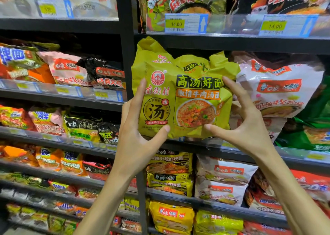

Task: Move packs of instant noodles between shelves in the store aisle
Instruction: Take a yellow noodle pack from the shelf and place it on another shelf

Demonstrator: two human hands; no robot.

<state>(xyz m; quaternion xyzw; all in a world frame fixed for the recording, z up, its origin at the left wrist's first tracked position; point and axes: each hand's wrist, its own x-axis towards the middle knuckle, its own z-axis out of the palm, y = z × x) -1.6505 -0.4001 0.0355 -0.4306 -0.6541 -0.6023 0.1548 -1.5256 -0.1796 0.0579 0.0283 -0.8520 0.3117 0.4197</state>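
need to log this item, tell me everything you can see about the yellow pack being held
The yellow pack is a crinkled, plastic-looking bag printed with black and red Chinese characters, a red logo and a bowl of noodles. It is held upright, front to the camera, top crumpled, before the right-hand shelves. The left hand and right hand grip its lower sides, thumbs near the bottom edge.

Our left hand (135, 127) and right hand (244, 126) are bare, with long, slender fingers and short, rounded nails. Our left forearm (107, 197) and right forearm (292, 190) are bare too, slim, narrowing to thin wrists.
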